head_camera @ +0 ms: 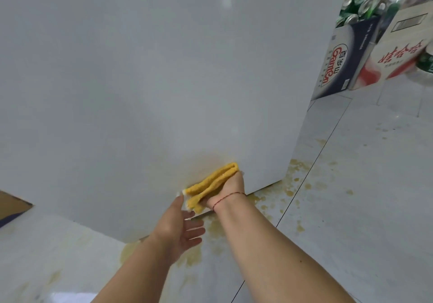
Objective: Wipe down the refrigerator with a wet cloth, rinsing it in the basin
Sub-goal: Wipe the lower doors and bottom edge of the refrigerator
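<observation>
The white refrigerator [164, 80] fills the upper left and middle of the view, its flat side running down to a bottom edge just above the tiled floor [351, 209]. Its lower right corner sits near the middle right of the view, and from there its vertical edge climbs toward the boxes. To the right of that edge the floor lies open across several tiles, marked with yellowish splashes [297, 169] that gather along the refrigerator's bottom edge and near its corner. Well beyond, at the upper right, a dark blue carton [339, 63] and a red-and-white carton [396, 56] stand side by side, with cans [365, 0] heaped above them. A brown cardboard flap [11, 205] pokes in at the left edge.

The right hand [228, 191] grips the folded yellow cloth [214, 182] and presses it against the refrigerator's side, low down, close to the bottom edge and a little left of the lower right corner. A thin red string circles its wrist. The forearm reaches in from the lower right.

The left hand [180, 227] is beside it, fingers relaxed and spread, thumb raised to touch the cloth's lower end; it holds nothing.
</observation>
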A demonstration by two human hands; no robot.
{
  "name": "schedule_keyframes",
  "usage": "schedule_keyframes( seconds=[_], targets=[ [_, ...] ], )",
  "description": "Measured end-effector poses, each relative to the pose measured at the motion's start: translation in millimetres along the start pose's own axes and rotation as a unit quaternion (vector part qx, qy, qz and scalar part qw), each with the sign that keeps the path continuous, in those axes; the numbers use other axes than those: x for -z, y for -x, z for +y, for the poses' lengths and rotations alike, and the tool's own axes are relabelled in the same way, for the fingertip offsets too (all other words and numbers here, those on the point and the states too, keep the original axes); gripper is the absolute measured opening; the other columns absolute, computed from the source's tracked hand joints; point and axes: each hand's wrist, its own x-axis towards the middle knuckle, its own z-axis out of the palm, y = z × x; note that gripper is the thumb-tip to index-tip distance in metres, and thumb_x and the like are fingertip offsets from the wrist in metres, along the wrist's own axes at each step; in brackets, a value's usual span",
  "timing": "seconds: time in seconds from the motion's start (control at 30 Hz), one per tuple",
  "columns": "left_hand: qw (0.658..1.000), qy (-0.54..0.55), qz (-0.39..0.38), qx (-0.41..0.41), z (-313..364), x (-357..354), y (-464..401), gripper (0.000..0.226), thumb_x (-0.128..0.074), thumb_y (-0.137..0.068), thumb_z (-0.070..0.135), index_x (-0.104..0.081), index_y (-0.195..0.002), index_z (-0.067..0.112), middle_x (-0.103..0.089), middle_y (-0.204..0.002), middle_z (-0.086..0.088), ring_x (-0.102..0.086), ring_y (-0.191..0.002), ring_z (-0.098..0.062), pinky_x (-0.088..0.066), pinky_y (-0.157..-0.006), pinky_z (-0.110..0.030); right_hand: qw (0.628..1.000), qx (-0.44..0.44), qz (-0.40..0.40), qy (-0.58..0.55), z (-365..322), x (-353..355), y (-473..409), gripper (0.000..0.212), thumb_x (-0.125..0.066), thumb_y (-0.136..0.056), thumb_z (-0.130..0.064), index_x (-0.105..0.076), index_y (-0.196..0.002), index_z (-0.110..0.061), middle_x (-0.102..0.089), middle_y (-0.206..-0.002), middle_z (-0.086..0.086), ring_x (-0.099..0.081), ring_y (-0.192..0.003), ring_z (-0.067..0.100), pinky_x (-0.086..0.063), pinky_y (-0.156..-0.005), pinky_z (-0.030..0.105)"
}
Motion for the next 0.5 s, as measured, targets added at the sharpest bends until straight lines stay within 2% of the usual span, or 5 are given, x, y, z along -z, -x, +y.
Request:
schedule_keyframes(
  seconds=[0.1,0.2,0.27,0.4,0.5],
  targets=[
    [0.990,0.112,-0.088,0.006,9.7,-10.6,-4.8,0.072,-0.026,-0.095,0.067,-0.061,-0.107,0.005,-0.064,-0.114,-0.025,-0.058,-0.110,-0.037,-0.034,-0.109,-0.051,0.998,0.019,0.025,0.060,-2.3,-0.5,19.6,0.078,-0.019,-0.085,-0.080,-0.062,-0.104,-0.018,-0.061,-0.111,0.016,-0.056,-0.105,0.039,-0.042,-0.086,0.058],
    [0.980,0.170,-0.102,0.018,24.6,-19.5,-5.8,0.071,-0.030,-0.095,0.065,-0.059,-0.110,0.002,-0.056,-0.123,-0.031,-0.052,-0.121,-0.043,-0.030,-0.112,-0.051,0.994,0.057,0.033,0.086,-9.0,0.3,24.8,0.090,-0.019,-0.084,-0.081,-0.056,-0.129,-0.013,-0.054,-0.134,0.016,-0.049,-0.126,0.037,-0.039,-0.101,0.050],
    [0.972,0.214,-0.097,0.018,32.7,-21.8,-6.0,0.068,-0.035,-0.098,0.055,-0.051,-0.127,-0.004,-0.053,-0.126,-0.030,-0.049,-0.122,-0.042,-0.034,-0.106,-0.049,0.990,0.068,0.042,0.113,-9.5,-3.9,36.1,0.095,-0.017,-0.084,-0.081,-0.054,-0.131,-0.007,-0.056,-0.133,0.017,-0.051,-0.124,0.034,-0.041,-0.093,0.041],
    [0.911,0.384,-0.148,-0.022,34.6,-25.1,-3.1,0.046,-0.041,-0.096,0.023,-0.050,-0.126,-0.011,-0.057,-0.125,-0.032,-0.055,-0.117,-0.046,-0.037,-0.107,-0.055,0.982,0.124,0.036,0.140,-10.3,-7.0,47.4,0.082,-0.020,-0.092,-0.070,-0.059,-0.099,0.001,-0.067,-0.072,0.015,-0.060,-0.072,0.028,-0.048,-0.043,0.022],
    [0.889,0.422,-0.167,-0.054,26.3,-31.3,-6.0,0.046,-0.038,-0.090,0.010,-0.048,-0.132,-0.007,-0.054,-0.133,-0.030,-0.052,-0.124,-0.044,-0.035,-0.111,-0.052,0.975,0.192,0.024,0.108,-6.5,-8.1,59.1,0.068,-0.021,-0.098,-0.060,-0.057,-0.112,-0.005,-0.061,-0.085,0.008,-0.053,-0.064,0.016,-0.041,-0.042,0.024]
  ],
)
